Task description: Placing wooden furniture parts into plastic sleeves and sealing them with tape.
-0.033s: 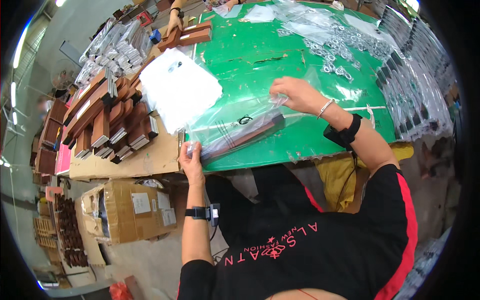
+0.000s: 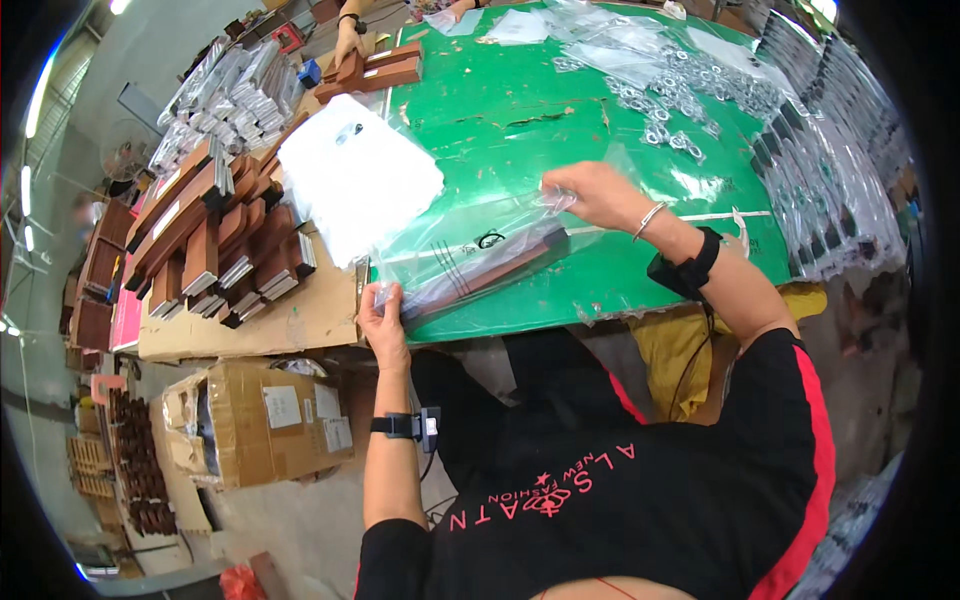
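Observation:
A clear plastic bag (image 2: 430, 250) lies stretched over the near edge of the green table (image 2: 500, 160). Inside it is a long brown wooden bar (image 2: 505, 268) with a dark end, slanting up to the right. My left hand (image 2: 385, 318) pinches the bag's lower left corner between thumb and fingers, close to the bar's near end. At the bag's upper right end my right hand (image 2: 598, 195) is closed on the plastic, beyond the bar's dark end. Left of the bag lies a pile of white plastic bags (image 2: 360, 165).
Brown wooden bars (image 2: 200, 230) are heaped on cardboard to the left. Wrapped bars (image 2: 830, 190) line the right side. Small bagged metal parts (image 2: 680, 95) lie at the back right. Another person's hand (image 2: 348, 42) touches bars at the far left. A cardboard box (image 2: 250, 420) stands below.
My right hand has shifted slightly down and right, its fingers drawn closer together on the plastic. My left hand and the bar have stayed in place.

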The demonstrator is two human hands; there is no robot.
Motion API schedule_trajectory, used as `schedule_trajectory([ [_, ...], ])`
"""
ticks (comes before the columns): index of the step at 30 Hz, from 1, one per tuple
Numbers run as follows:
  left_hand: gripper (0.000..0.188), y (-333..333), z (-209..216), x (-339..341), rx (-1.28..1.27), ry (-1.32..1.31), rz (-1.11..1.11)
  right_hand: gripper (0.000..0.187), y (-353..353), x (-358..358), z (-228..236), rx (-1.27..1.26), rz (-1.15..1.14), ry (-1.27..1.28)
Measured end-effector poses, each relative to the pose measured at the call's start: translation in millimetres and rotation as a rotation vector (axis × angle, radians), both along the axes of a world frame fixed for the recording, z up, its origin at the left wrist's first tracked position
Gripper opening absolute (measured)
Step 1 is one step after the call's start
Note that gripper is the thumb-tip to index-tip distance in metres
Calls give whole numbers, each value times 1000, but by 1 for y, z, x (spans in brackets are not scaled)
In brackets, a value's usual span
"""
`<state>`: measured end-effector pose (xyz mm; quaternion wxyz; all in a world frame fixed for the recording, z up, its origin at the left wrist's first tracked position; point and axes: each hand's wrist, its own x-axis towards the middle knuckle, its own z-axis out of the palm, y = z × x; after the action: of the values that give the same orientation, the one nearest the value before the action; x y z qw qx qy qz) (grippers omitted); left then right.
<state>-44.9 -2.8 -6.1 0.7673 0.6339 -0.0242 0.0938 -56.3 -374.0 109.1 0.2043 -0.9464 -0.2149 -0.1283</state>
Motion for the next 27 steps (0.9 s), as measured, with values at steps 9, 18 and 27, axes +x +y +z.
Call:
schedule_trajectory([
  [9,16,-13,17,28,315,-106,25,17,2,3,-53,179,-286,50],
  [18,36,-22,20,66,1173,47,165,47,-48,68,-57,461,37,457],
  [27,36,-25,14,73,1142,20,147,64,-305,56,-111,-170,-1156,155],
])
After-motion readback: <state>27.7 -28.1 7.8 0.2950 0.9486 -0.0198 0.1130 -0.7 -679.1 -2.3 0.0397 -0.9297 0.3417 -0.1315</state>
